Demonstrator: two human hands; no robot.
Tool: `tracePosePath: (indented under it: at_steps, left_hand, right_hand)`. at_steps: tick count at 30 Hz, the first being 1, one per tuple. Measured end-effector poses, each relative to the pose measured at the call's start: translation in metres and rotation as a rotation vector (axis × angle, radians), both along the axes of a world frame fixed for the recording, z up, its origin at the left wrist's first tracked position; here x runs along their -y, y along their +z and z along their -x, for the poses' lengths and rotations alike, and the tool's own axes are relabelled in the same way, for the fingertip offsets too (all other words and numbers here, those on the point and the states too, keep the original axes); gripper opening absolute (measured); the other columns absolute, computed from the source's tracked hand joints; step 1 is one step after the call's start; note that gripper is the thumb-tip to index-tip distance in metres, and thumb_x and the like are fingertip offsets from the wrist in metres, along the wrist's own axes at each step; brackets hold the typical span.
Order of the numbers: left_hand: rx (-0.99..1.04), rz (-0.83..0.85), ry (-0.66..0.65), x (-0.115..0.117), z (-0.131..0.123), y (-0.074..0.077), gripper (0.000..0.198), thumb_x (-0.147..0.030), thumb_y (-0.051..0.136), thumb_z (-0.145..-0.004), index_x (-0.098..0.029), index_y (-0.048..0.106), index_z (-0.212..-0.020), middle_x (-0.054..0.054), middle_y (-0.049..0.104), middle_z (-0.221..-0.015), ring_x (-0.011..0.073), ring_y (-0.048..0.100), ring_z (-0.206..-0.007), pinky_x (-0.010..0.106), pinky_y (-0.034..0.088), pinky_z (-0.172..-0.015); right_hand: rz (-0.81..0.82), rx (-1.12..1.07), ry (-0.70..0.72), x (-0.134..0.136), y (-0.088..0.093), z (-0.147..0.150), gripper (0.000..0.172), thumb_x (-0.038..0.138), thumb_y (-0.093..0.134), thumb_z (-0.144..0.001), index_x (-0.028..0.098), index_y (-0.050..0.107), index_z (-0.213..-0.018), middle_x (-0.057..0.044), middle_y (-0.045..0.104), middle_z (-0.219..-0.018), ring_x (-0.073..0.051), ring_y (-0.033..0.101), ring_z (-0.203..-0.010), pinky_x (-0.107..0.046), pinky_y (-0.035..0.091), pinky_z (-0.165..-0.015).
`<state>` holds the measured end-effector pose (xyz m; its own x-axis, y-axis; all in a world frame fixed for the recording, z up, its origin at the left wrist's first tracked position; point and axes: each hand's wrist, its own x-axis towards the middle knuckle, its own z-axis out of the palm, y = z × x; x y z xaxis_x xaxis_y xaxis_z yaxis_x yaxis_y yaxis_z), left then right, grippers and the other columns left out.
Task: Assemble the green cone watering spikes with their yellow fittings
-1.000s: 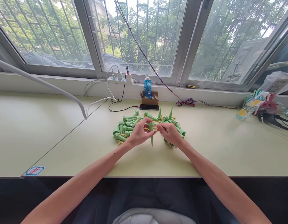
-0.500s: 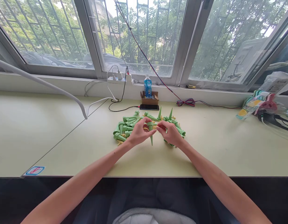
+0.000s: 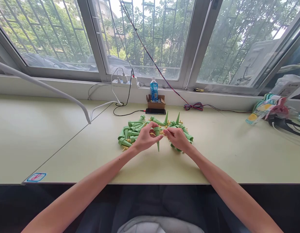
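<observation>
Between the thumb and fingers of my left hand is a green plant watering spike, its point down and its wide cap up. A small yellow valve sticks out from its right side. My right hand is closed, with thumb and forefinger pinched at the outer end of that valve. More green spikes lie heaped beyond and left of my left hand. Others lie behind and under my right hand, partly hidden by it. Two spikes stand point up at the back.
Behind the heap a black phone lies on a cable. A blue bottle stands by a small cardboard box. A white curved tube crosses the left side. Bundled wire and bagged items lie to the right.
The fingers of my right hand have turned and curled in more at the yellow valve. My left hand and the spike stay nearly in place.
</observation>
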<state>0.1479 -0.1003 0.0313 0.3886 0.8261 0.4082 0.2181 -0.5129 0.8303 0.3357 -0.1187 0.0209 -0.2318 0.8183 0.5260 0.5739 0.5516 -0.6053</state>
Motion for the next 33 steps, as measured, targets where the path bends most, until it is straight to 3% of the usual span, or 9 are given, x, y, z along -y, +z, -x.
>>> tracePosePath:
  at_steps: [4,8,13,22,29,33]
  left_hand:
    - [0.01,0.009,-0.009,-0.0008,0.0002,-0.0007,0.036,-0.034,0.073,-0.073,-0.018,0.051,-0.097,0.004,0.056,-0.101,0.0081,0.057,-0.066,0.024,0.054,-0.06]
    - [0.023,0.0,-0.018,-0.0018,0.0009,-0.0021,0.036,-0.036,0.072,-0.074,-0.018,0.052,-0.099,0.004,0.056,-0.097,0.0086,0.057,-0.064,0.024,0.054,-0.058]
    - [-0.004,-0.022,0.001,-0.002,0.0009,-0.002,0.036,-0.035,0.072,-0.073,-0.018,0.052,-0.097,0.003,0.057,-0.096,0.0081,0.057,-0.063,0.024,0.053,-0.059]
    - [-0.05,-0.085,-0.008,-0.0013,0.0005,-0.0023,0.035,-0.034,0.072,-0.073,-0.018,0.053,-0.097,0.005,0.057,-0.102,0.0096,0.057,-0.068,0.026,0.055,-0.062]
    - [-0.011,-0.051,0.003,-0.0023,0.0009,-0.0019,0.034,-0.036,0.071,-0.074,-0.018,0.053,-0.096,0.004,0.057,-0.096,0.01,0.058,-0.067,0.026,0.056,-0.062]
    - [-0.021,-0.064,0.002,-0.0024,0.0011,-0.0019,0.033,-0.035,0.072,-0.074,-0.018,0.053,-0.096,0.004,0.057,-0.097,0.0101,0.059,-0.068,0.024,0.055,-0.06]
  right_hand:
    - [0.007,0.008,-0.011,0.0009,0.001,0.0005,0.044,0.047,0.04,-0.097,0.019,0.047,-0.064,0.002,0.046,-0.055,-0.011,0.037,-0.052,-0.025,0.032,-0.054]
    - [-0.011,-0.002,0.0,0.0025,0.0019,0.001,0.033,0.048,0.048,-0.093,0.019,0.058,-0.083,0.001,0.052,-0.061,-0.012,0.041,-0.055,-0.025,0.036,-0.057]
    - [-0.015,-0.011,0.048,0.0024,0.0015,0.0015,0.03,0.044,0.048,-0.093,0.019,0.057,-0.08,-0.001,0.057,-0.066,-0.012,0.043,-0.056,-0.026,0.037,-0.058]
    - [0.015,0.023,0.018,-0.0011,-0.003,-0.0001,0.047,0.047,0.039,-0.097,0.02,0.04,-0.059,0.003,0.043,-0.052,-0.011,0.038,-0.049,-0.025,0.031,-0.052]
    - [-0.013,0.006,0.026,0.0025,0.0009,0.0015,0.027,0.044,0.049,-0.093,0.02,0.056,-0.087,0.002,0.052,-0.061,-0.012,0.042,-0.054,-0.025,0.036,-0.057]
    - [-0.012,0.015,0.045,0.0017,-0.0002,0.0012,0.028,0.043,0.046,-0.094,0.02,0.055,-0.082,0.001,0.055,-0.064,-0.012,0.043,-0.055,-0.026,0.037,-0.057]
